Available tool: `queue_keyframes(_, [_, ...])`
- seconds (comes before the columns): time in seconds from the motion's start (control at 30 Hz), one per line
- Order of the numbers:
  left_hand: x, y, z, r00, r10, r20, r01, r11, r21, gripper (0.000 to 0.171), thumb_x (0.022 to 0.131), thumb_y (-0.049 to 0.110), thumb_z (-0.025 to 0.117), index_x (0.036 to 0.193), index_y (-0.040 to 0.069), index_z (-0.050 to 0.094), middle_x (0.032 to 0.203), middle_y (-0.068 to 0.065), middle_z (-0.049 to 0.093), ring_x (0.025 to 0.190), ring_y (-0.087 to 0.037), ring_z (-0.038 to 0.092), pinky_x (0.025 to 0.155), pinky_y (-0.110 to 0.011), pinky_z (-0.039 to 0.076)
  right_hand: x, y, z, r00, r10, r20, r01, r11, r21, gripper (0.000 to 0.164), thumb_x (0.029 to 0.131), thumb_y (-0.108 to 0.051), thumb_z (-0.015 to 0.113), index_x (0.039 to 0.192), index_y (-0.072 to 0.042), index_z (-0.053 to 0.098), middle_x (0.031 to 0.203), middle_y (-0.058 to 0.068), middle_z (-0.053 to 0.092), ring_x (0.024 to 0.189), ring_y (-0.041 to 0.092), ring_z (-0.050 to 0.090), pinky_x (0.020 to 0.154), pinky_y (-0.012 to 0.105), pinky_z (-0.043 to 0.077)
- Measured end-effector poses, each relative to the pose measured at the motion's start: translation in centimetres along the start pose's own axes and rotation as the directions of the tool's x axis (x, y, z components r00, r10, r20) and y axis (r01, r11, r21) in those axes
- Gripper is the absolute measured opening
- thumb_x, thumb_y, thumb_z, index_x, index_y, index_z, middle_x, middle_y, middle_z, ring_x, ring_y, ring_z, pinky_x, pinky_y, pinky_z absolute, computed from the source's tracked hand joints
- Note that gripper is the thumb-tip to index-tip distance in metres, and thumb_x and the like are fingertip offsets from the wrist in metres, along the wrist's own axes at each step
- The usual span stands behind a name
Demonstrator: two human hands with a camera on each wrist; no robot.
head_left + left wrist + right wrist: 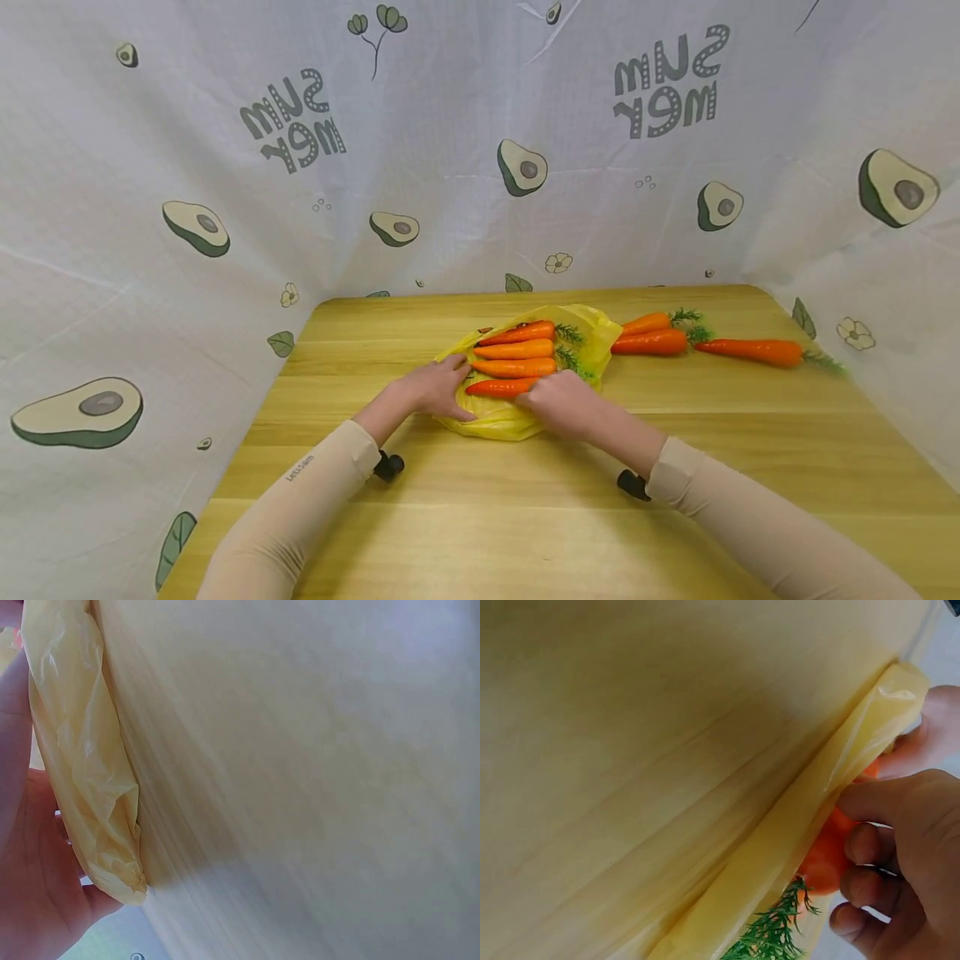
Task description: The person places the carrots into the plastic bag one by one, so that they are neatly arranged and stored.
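Observation:
A yellow plastic bag (495,427) lies spread on the table with several orange carrots (513,367) side by side on it, their green tops (567,358) pointing right. My left hand (437,387) rests at the bag's left edge, thumb and fingers spread near the carrot tips. In the left wrist view, the crinkled bag (86,765) covers part of that hand. My right hand (564,404) has its fingers curled at the thick end of the nearest carrot (498,388). In the right wrist view, thumb and fingers hold this carrot (826,859) just behind the bag's rim (780,832).
Two carrots (651,342) lie right of the bag, partly against its edge. Another carrot (757,351) lies farther right on the wooden table (510,533). A white cloth with avocado prints (450,125) hangs behind and beside the table.

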State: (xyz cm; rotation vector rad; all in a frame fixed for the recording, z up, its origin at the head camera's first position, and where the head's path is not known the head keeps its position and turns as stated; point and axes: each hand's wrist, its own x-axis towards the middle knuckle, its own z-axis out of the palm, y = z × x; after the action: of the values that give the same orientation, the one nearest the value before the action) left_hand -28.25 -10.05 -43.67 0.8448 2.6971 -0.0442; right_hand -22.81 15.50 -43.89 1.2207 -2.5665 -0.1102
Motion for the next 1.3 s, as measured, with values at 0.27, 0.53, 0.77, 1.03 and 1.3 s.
queue_keyframes(0.27, [-0.1,0.0,0.0,1.0,0.005,-0.005,-0.005,1.0,-0.008,0.103,0.086,0.069,0.064,0.16,0.008,0.027,0.168,-0.013,0.018,0.153,-0.03,0.025,0.123,-0.049,0.025,-0.1,-0.6,-0.6,0.988,0.08,0.132,-0.08,0.997,-0.004,0.028,0.085,-0.003,0.063,0.065,-0.022,0.06,0.053,-0.006,0.042,0.048,0.01,0.036,0.04,0.031,0.035])
queue_keyframes(0.53, [-0.1,0.1,-0.1,1.0,0.002,0.002,-0.002,1.0,-0.013,0.103,0.086,0.07,0.064,0.16,0.008,0.027,0.168,-0.013,0.017,0.153,-0.03,0.025,0.124,-0.049,0.025,-0.2,-0.5,-1.0,0.979,0.119,0.164,-0.131,0.989,0.069,0.033,0.091,-0.014,0.065,0.06,-0.02,0.054,0.052,-0.006,0.037,0.048,0.01,0.031,0.041,0.028,0.03])
queue_keyframes(0.77, [-0.1,0.1,-0.1,1.0,-0.003,0.001,0.003,1.0,-0.019,0.102,0.086,0.07,0.064,0.16,0.009,0.028,0.168,-0.013,0.017,0.153,-0.03,0.026,0.124,-0.049,0.024,-0.5,-0.2,-1.3,0.968,0.153,0.201,-0.175,0.98,0.093,0.04,0.093,-0.019,0.063,0.057,-0.02,0.046,0.052,-0.006,0.034,0.047,0.011,0.031,0.041,0.027,0.027])
queue_keyframes(1.03, [-0.1,0.2,-0.2,1.0,-0.002,-0.007,0.002,1.0,-0.024,0.103,0.085,0.071,0.064,0.159,0.007,0.03,0.167,-0.014,0.018,0.152,-0.031,0.028,0.123,-0.05,0.026,-0.9,-0.1,-1.8,0.951,0.179,0.252,-0.2,0.978,0.06,0.045,0.096,-0.024,0.063,0.056,-0.019,0.044,0.052,-0.005,0.032,0.047,0.011,0.031,0.04,0.028,0.028])
queue_keyframes(1.3, [0.0,0.2,-0.1,1.0,-0.005,-0.012,0.005,1.0,-0.018,0.103,0.085,0.073,0.062,0.159,0.008,0.031,0.167,-0.014,0.019,0.152,-0.03,0.027,0.123,-0.049,0.026,-1.1,0.2,-2.5,0.942,0.192,0.275,-0.225,0.97,0.095,0.044,0.096,-0.021,0.063,0.057,-0.019,0.045,0.053,-0.004,0.034,0.049,0.012,0.033,0.044,0.027,0.029])
